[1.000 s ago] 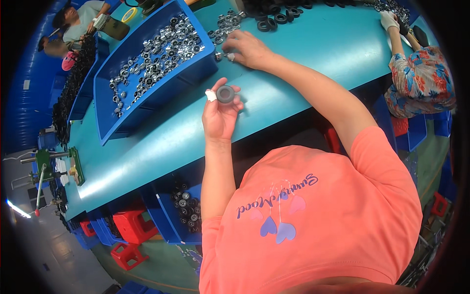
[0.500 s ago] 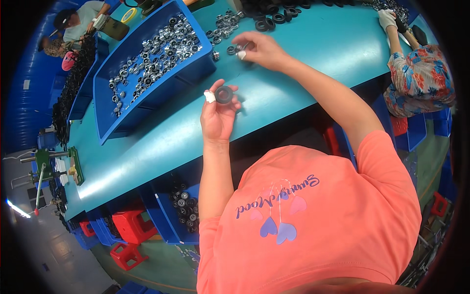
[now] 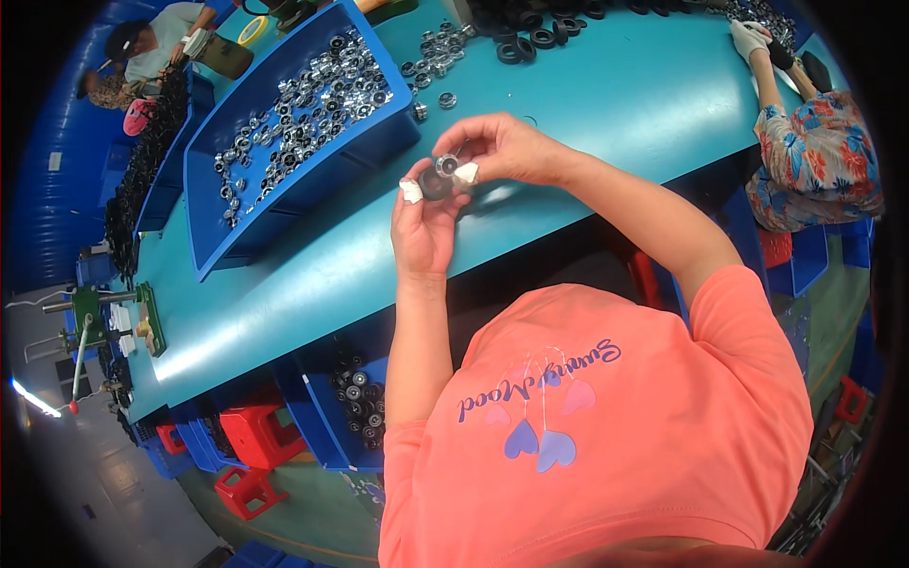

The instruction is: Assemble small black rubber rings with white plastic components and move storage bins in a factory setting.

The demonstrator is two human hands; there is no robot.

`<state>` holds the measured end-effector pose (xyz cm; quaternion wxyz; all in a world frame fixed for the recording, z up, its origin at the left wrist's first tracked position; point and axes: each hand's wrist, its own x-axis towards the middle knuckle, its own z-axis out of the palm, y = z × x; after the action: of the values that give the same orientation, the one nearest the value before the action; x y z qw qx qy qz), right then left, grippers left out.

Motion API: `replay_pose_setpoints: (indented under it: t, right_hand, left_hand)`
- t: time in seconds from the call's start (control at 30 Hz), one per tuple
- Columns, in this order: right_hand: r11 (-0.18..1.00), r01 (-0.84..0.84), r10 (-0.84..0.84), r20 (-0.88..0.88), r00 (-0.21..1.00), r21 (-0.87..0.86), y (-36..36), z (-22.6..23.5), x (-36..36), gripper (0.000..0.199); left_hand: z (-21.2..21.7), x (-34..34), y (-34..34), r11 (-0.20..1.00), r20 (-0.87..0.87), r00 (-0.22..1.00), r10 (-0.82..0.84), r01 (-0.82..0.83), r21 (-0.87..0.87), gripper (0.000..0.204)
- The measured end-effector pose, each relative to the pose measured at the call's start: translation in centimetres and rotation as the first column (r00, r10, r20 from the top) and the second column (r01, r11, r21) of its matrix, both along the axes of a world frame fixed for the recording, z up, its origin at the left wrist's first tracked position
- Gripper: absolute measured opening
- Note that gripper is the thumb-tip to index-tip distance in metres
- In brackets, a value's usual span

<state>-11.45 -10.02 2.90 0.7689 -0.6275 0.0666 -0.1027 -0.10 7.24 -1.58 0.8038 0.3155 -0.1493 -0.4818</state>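
Note:
Over the table, my left hand (image 3: 424, 237) grips a dark rubber ring (image 3: 433, 186) between thumb and fingers, with white tape on its thumb. My right hand (image 3: 519, 154), also taped, pinches a small shiny metal hub (image 3: 448, 166) against the ring's upper side. Whether the hub sits inside the ring or only touches it, I cannot tell. A large blue bin (image 3: 369, 151) of metal hubs (image 3: 331, 90) stands to the left of both hands. More loose hubs (image 3: 438, 52) lie beyond its right end, and one single hub (image 3: 447, 99) rests nearer me.
Black rubber rings (image 3: 530, 43) are heaped at the table's far edge. A green hand press (image 3: 90, 317) stands at the left. Under the table are a blue bin with black wheels (image 3: 362, 402) and red stools (image 3: 254, 435). Co-workers sit at right (image 3: 810, 170) and far left (image 3: 161, 47).
My right hand has come from the loose hubs back toward me, bringing a metal hub to the ring. My left hand has stayed nearly in place with the ring.

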Motion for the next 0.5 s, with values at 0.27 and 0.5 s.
replay_pose_setpoints:
  t: [0.27,0.5]
  right_hand:
    - [0.956,0.087,-0.083,0.028,0.996,-0.280,1.4,-0.1,-0.1,0.034]
    - [0.785,0.262,-0.164,0.220,0.962,-0.561,1.9,-0.6,0.1,0.026]
  left_hand:
    - [-0.1,-0.3,0.2,0.998,0.086,0.995,0.054,-0.055,0.015,0.039]
    - [0.1,-0.4,0.2,0.998,0.092,0.995,0.045,-0.049,0.044,0.038]
